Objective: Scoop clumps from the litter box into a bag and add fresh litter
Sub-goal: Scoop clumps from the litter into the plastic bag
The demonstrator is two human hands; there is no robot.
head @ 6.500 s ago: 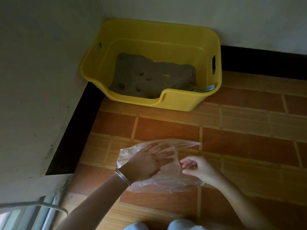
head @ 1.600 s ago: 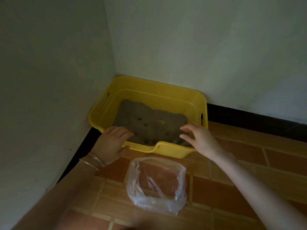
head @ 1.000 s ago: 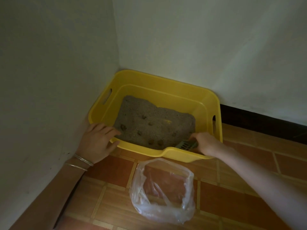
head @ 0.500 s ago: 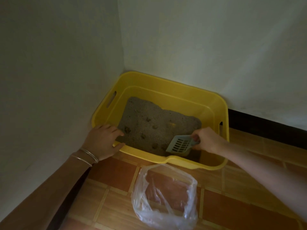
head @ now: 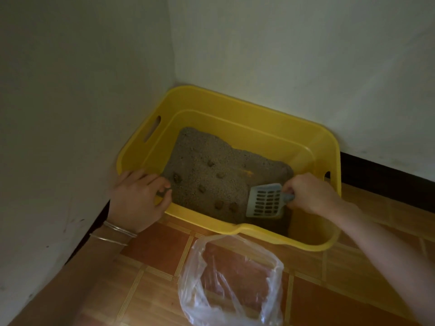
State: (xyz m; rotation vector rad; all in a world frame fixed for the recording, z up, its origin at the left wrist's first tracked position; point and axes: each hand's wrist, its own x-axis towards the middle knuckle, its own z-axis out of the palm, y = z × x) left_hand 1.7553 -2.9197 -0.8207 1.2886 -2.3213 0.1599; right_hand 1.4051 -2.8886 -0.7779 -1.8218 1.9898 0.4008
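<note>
The scoop [head: 264, 201] has been taken up from the near right corner of the litter box [head: 247, 103], where it was being reached for 1 second ago. It is now held by its handle in the right hand [head: 310, 194], whose grip is closed tight around that handle. The slotted blade is tilted down just above the near right edge of the litter [head: 207, 151], and nothing is seen in it. Scooping can therefore be judged ready to begin, though no clump appears to have been lifted yet.

About 6 dark clumps [head: 219, 204] are left on the litter, the 2 nearest lying just beside the blade.

The left hand [head: 138, 198] is laid over the front left corner of the rim, as it was 1 second ago. Its grip is curled over the edge (most likely to steady the box).

The bag [head: 188, 290], which was being spread open by both hands 6.5 seconds ago, has been set down on the floor [head: 160, 248]. It stands open in front of the box and looks empty. No fresh litter is in view.
</note>
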